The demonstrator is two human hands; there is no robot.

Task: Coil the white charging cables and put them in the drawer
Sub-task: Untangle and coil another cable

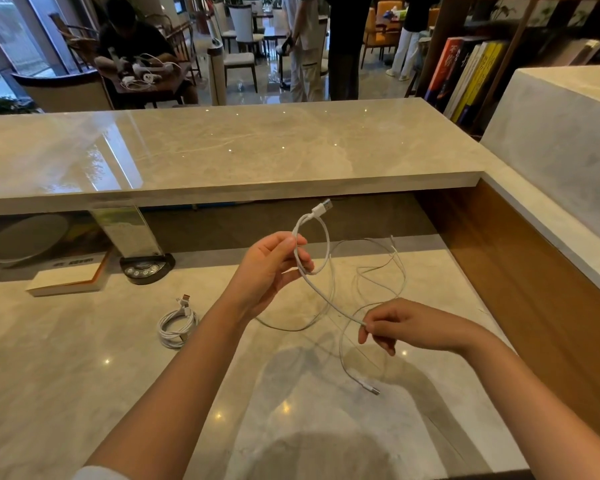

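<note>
Centrally, the left hand (267, 268) pinches a small loop of the white cable (321, 292), its USB plug (323, 206) sticking up above the fingers. Lower right, the right hand (400, 327) pinches the same cable further along (the rest trails in loose loops over the marble desk (84, 358)). A second, already coiled cable (176, 323) lies on the desk at left of centre, near a book (68, 276) toward the left edge.

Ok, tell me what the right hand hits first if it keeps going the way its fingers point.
Probably the loose white cable it already pinches, then the left hand's wrist. The right hand points left across the desk; depth is unclear, so it may pass beneath that wrist.
</note>
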